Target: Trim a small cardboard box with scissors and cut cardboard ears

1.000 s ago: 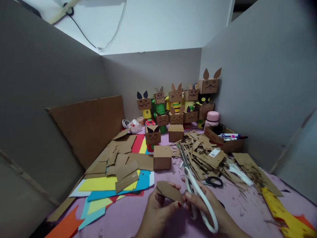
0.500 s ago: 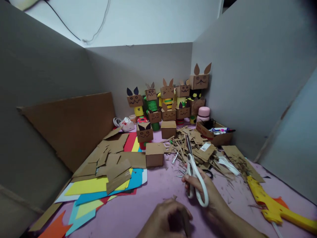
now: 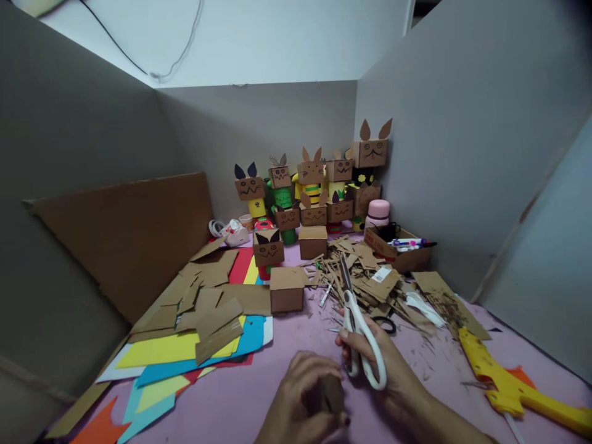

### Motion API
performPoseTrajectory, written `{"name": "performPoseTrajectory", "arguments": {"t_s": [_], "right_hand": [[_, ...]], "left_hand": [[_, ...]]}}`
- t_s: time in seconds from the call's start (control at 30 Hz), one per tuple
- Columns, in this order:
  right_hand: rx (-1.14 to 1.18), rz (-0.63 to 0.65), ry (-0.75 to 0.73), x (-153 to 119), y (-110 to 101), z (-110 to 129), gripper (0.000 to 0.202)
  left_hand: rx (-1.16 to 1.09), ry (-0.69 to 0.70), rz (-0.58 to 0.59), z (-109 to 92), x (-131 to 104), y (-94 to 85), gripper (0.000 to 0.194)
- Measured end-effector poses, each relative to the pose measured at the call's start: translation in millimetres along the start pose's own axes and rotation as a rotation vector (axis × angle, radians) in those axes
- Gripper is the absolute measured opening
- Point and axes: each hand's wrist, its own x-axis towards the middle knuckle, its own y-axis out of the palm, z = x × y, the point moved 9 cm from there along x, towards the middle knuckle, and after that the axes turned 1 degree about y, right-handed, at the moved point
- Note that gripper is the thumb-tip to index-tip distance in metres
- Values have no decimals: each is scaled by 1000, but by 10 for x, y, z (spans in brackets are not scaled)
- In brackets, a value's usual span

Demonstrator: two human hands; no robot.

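My right hand point(image 3: 377, 357) grips a pair of white-handled scissors point(image 3: 365, 339), its fingers around the handles. The scissor blades point away and up, and they look closed. Low in the middle, my left hand point(image 3: 300, 394) curls around a small brown cardboard piece point(image 3: 331, 394), part of which the fingers hide. Beyond the hands stand a plain cardboard box point(image 3: 287, 290) and another one point(image 3: 312, 242) behind it. A heap of cardboard scraps point(image 3: 365, 265) lies behind the scissors.
Several box-headed cardboard animal figures point(image 3: 311, 172) stand at the back. Coloured paper and cardboard sheets point(image 3: 157, 351) spread at left. A yellow glue gun point(image 3: 504, 382) lies at right, with a carton of pens point(image 3: 402, 250) behind. Grey partitions point(image 3: 462, 154) enclose the table.
My left hand has turned and its fingers have closed further around the cardboard piece. The right hand with the scissors stays almost in place, and the view has shifted slightly.
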Motion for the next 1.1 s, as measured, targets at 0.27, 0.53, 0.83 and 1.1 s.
{"name": "performPoseTrajectory", "arguments": {"t_s": [0.27, 0.53, 0.83, 1.1], "right_hand": [[16, 307, 52, -147, 293, -186, 60], [73, 268, 173, -228, 291, -215, 60], [-117, 197, -58, -90, 235, 141, 52], [-335, 274, -176, -96, 285, 135, 50]], "left_hand": [[-360, -92, -358, 162, -78, -344, 34], [-369, -65, -332, 111, -68, -242, 29], [-722, -265, -282, 578, -16, -260, 97], [-536, -448, -216, 239, -55, -316, 36]]}}
